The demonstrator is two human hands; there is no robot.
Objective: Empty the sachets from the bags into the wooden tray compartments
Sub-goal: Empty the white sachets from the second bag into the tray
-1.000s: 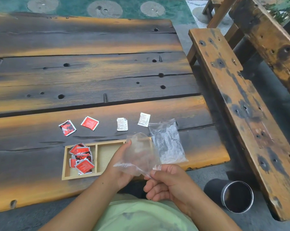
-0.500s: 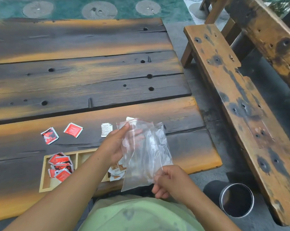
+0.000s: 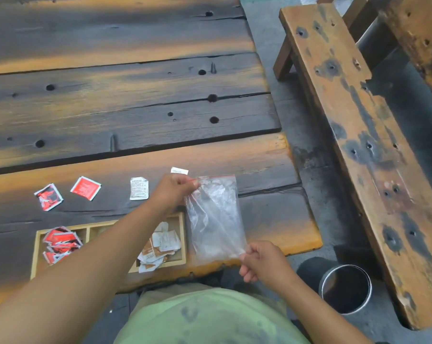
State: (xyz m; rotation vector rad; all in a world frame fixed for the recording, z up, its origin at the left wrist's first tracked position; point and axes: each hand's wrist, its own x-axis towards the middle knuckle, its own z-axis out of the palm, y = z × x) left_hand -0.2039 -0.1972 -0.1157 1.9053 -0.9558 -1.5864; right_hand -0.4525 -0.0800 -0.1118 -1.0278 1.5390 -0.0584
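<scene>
- The left hand (image 3: 175, 191) pinches the red-zipped top edge of a clear plastic bag (image 3: 215, 219). The right hand (image 3: 262, 261) pinches its lower corner.
- The bag hangs stretched between them, just right of the wooden tray (image 3: 35, 256). It is crumpled and see-through; whether anything is left inside is hard to tell.
- The tray's left compartment holds red sachets (image 3: 61, 244), and its right compartment holds white sachets (image 3: 164, 243).
- The left forearm covers most of the middle compartment.
- Beyond the tray, loose sachets (image 3: 85, 187) lie on the table (image 3: 135, 95). The rightmost one (image 3: 179, 170) is half hidden by the left hand.
</scene>
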